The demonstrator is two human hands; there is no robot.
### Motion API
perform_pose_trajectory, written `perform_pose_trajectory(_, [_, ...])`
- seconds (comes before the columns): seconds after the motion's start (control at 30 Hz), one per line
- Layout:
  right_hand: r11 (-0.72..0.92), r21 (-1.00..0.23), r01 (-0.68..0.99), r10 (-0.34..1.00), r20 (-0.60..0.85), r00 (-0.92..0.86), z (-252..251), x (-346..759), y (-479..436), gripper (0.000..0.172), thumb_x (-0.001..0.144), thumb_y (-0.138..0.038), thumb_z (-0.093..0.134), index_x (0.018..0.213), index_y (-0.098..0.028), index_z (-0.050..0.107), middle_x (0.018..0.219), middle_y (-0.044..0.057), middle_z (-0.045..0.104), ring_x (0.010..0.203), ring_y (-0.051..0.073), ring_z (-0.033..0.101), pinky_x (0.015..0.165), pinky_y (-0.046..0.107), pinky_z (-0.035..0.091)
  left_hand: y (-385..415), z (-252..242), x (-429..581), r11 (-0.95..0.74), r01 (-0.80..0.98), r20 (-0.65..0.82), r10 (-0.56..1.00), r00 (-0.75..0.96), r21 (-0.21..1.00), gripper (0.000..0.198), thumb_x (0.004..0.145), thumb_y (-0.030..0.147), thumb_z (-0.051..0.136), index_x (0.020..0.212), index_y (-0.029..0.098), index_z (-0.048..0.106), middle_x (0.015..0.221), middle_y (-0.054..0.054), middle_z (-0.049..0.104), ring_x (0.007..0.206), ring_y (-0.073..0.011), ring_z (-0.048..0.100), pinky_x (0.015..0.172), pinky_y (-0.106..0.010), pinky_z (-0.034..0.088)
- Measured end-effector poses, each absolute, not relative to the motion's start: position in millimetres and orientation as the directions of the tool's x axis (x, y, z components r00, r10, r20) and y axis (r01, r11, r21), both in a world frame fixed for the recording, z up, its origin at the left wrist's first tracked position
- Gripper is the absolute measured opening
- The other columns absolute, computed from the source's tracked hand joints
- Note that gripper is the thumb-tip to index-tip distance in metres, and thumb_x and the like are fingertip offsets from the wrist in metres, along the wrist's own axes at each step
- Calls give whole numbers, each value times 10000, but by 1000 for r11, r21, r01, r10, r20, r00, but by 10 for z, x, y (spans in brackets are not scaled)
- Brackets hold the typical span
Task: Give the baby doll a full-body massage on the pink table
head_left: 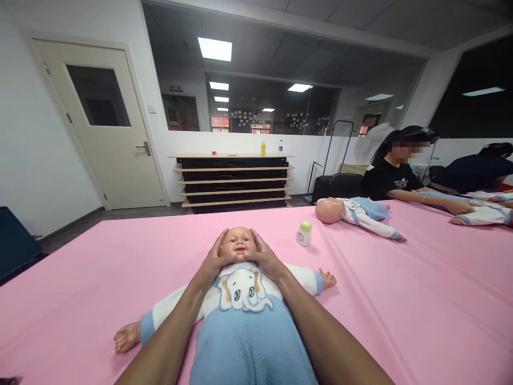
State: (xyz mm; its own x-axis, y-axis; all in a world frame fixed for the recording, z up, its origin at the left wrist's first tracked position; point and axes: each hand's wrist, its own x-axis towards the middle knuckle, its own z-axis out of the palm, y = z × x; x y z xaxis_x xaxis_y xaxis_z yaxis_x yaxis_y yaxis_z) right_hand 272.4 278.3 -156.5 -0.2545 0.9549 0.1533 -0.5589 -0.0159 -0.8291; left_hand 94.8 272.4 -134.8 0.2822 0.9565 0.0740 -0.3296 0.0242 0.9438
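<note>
A baby doll (244,321) lies on its back on the pink table cover (72,299), its head away from me and both arms spread wide. It wears a blue and white fleece suit with an elephant on the chest. My left hand (212,261) cups the left side of the doll's head, thumb near the chin. On the other side my right hand (265,258) cups the head in the same way, its thumb by the mouth corner. Both hands are closed around the head, fingertips partly hidden behind it.
A white bottle with a green cap (304,233) stands right of the doll's head. Farther right lies a second doll (352,212). A co-worker in a black shirt (395,176) handles another doll at the table's far right. Stacked boards (236,182) stand beyond the table.
</note>
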Motion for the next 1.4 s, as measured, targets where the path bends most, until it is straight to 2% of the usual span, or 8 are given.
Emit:
perform_pose_trajectory(0.1, [-10,-851,-524,962,135,-238,-1558,2723,2769,1076,565,-105,821,1485,-246,280,1485,86,386,1303,280,466,1097,425,384,2740,-1383,939,-19,-281,101,954,283,960,1074,583,219,825,1488,323,254,1498,-99,373,1322,-303,471,1128,-455,405])
perform_pose_trajectory(0.3, [-50,-801,-597,947,152,-284,-1578,2731,2784,1002,647,-122,758,1501,-237,245,1450,101,436,1286,282,490,1101,448,377,2751,-1409,915,31,-377,97,943,317,926,979,650,242,771,1487,306,267,1491,-107,382,1308,-304,487,1143,-485,375])
perform_pose_trajectory(0.47, [-10,-845,-534,951,156,-265,-1567,2745,2776,1033,620,-99,794,1491,-248,260,1501,83,366,1317,271,458,1113,422,373,2720,-1387,919,-38,-275,121,949,291,961,1034,614,210,808,1484,332,263,1508,-81,358,1344,-293,448,1147,-461,381])
perform_pose_trajectory(0.67, [-28,-819,-573,946,163,-279,-1566,2731,2773,985,670,-173,768,1502,-230,244,1482,104,394,1300,277,476,1107,438,371,2727,-1374,918,64,-406,85,937,339,912,969,664,260,763,1489,313,257,1478,-104,403,1311,-299,485,1152,-487,364])
perform_pose_trajectory(0.83, [44,-896,-443,961,159,-226,-1592,2735,2788,1058,599,-141,834,1488,-270,275,1518,67,340,1337,262,432,1113,405,369,2724,-1364,940,-10,-293,90,961,262,956,1122,534,192,849,1483,319,265,1505,-91,363,1332,-306,458,1156,-481,361])
perform_pose_trajectory(1.03, [-55,-799,-599,944,153,-291,-1544,2728,2769,967,640,-162,774,1480,-247,302,1495,87,376,1317,276,456,1115,425,362,2744,-1401,931,41,-427,113,937,330,903,986,662,282,767,1497,274,241,1491,-118,380,1315,-306,477,1158,-478,355])
perform_pose_trajectory(1.23, [-24,-851,-525,966,116,-231,-1519,2713,2746,1071,552,-131,835,1476,-256,306,1514,84,342,1315,289,456,1111,438,371,2727,-1398,931,-41,-278,121,953,277,960,1126,549,237,852,1492,324,241,1512,-84,353,1355,-302,434,1158,-452,366])
perform_pose_trajectory(1.4, [-45,-810,-585,956,136,-261,-1530,2719,2761,952,626,-180,777,1467,-233,334,1478,94,399,1314,290,459,1109,443,368,2741,-1373,928,43,-406,105,936,336,913,1058,632,341,799,1507,267,210,1511,-133,342,1321,-302,473,1144,-453,380])
